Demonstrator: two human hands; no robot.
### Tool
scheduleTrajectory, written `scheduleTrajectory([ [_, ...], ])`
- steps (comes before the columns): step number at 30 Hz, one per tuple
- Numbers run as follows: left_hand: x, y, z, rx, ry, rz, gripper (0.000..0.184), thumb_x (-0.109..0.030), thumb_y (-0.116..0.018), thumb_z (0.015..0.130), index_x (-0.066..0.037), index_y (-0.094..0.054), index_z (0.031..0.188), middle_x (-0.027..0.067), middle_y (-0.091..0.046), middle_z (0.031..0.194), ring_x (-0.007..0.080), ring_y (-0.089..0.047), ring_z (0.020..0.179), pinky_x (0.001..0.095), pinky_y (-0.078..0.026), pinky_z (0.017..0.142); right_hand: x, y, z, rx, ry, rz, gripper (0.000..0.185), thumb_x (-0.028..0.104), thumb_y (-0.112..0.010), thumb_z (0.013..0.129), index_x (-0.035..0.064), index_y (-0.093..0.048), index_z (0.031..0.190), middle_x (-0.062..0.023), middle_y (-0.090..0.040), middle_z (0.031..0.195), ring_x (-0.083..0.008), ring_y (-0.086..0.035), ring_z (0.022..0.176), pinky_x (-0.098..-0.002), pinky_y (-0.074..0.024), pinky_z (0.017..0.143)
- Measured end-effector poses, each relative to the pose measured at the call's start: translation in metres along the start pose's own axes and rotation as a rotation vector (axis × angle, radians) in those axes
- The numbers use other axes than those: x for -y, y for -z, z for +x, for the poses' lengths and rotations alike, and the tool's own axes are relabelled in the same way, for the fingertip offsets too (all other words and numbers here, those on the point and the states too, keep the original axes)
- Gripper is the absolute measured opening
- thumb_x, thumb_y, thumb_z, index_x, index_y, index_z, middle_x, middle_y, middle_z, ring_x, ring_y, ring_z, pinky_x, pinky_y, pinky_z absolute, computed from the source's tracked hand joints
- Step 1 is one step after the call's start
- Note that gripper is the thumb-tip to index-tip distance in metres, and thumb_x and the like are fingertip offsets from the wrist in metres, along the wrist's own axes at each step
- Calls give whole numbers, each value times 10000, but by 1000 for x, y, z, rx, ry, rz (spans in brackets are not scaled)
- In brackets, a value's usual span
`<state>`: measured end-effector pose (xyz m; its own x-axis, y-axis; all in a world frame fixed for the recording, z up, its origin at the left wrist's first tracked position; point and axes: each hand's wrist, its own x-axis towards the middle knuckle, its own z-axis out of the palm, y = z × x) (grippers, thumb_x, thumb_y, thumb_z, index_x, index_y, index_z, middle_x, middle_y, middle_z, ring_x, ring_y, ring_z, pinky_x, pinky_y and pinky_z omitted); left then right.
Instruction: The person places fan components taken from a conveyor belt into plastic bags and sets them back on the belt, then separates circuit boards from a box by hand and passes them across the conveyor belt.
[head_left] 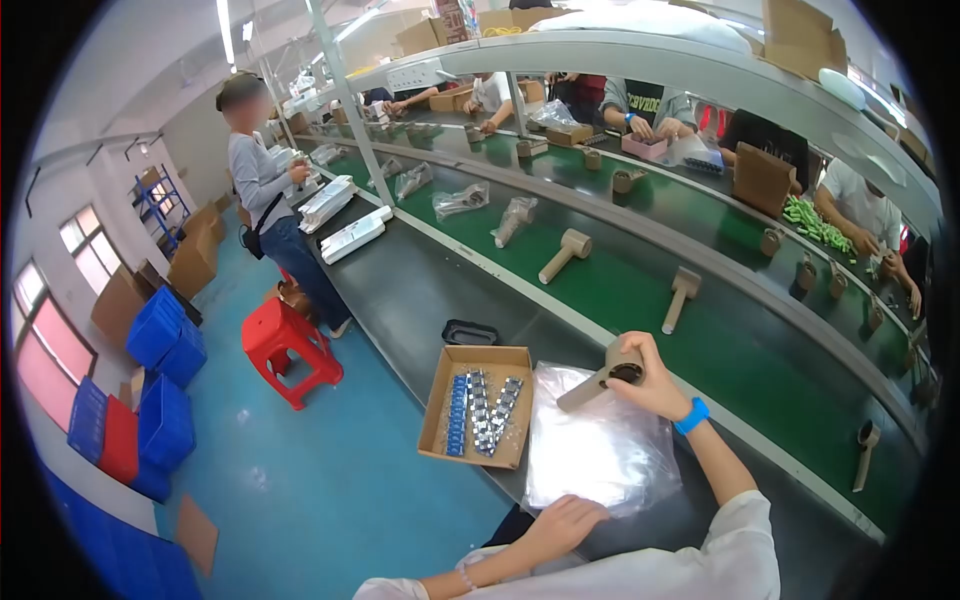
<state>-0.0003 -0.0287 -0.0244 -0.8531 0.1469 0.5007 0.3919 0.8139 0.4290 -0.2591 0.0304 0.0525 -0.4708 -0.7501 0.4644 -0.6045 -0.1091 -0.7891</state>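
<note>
My right hand (650, 382), a blue band at its wrist, is closed around the round head of a beige hair dryer (585, 392). Its handle points down to the left, above a stack of clear plastic bags (590, 460) on the dark bench. My left hand (566, 522) lies at the near edge of those bags, fingers stretched out; whether they pinch any film is unclear. Left of the bags, a cardboard box (427, 437) contains strips of small blue and silver packets (481, 410). A black tray (469, 333) sits just behind that box.
Beyond the bench runs a green conveyor belt (620, 293) with more hair dryers (680, 298) and bagged ones (514, 220). White packages (356, 235) lie farther along the bench. A person (262, 180) stands near a red stool (290, 345). Other workers sit across the belt.
</note>
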Motion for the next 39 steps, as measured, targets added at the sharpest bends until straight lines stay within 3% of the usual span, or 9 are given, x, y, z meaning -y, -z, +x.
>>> scheduleTrajectory([
  [2,-4,1,3,35,-12,-70,211,-79,-549,765,-51,-558,974,87,-606,1007,230,-580,928,310,-448,796,13,0,2,23,-108,124,464,60,-717,717,89,-407,1060,-91,-386,1095,-233,-449,1053,-323,-385,906],
  [8,-5,-3,22,-35,-79,-186,155,-19,-608,733,-56,-589,882,56,-611,1016,202,-594,856,293,-483,734,46,11,0,107,127,-205,555,32,-697,666,103,-444,1155,-134,-413,1133,-329,-467,1065,-364,-408,910],
  [13,-4,-12,30,91,-146,-227,299,-16,-595,699,-35,-608,997,59,-606,1064,210,-570,905,310,-466,780,50,-2,-13,198,120,-368,626,3,-660,625,110,-432,1198,-139,-407,1152,-340,-504,1045,-380,-462,844],
  [17,-9,-11,32,124,-165,-201,367,-6,-582,701,-32,-597,1068,73,-599,1083,213,-562,928,316,-457,804,49,-8,-15,165,-85,-375,566,64,-668,664,107,-412,1167,-147,-400,1135,-365,-512,1006,-407,-474,807],
  [24,-8,-7,27,46,-11,-168,375,32,-569,706,-37,-577,1074,87,-590,1066,224,-564,929,320,-477,779,32,-14,-21,35,-7,-315,586,88,-689,663,101,-398,1171,-159,-388,1121,-382,-509,993,-408,-467,820],
  [29,-6,1,27,43,91,-132,251,43,-600,679,-40,-594,915,57,-608,968,213,-584,895,301,-500,723,26,-14,-34,-48,-140,-28,561,101,-724,709,103,-415,1177,-113,-432,1139,-244,-509,1018,-330,-425,883],
  [32,0,5,39,-177,-3,-72,207,24,-638,654,-48,-617,847,47,-615,942,202,-612,789,300,-517,616,26,-11,-42,-78,-266,188,487,128,-708,765,83,-427,1159,-77,-464,1119,-172,-479,1026,-304,-414,880],
  [35,6,6,48,-99,-31,-156,252,16,-632,674,-42,-621,919,52,-616,954,218,-603,839,317,-517,694,31,-3,-57,-134,-338,405,439,114,-681,792,70,-432,1151,-54,-476,1098,-146,-470,1032,-289,-406,884],
  [39,11,2,40,118,6,-332,264,14,-609,722,-34,-612,981,65,-615,963,234,-590,907,332,-501,775,59,20,-85,-113,-280,325,433,80,-676,778,66,-442,1142,-57,-470,1109,-146,-464,1055,-289,-385,913],
])
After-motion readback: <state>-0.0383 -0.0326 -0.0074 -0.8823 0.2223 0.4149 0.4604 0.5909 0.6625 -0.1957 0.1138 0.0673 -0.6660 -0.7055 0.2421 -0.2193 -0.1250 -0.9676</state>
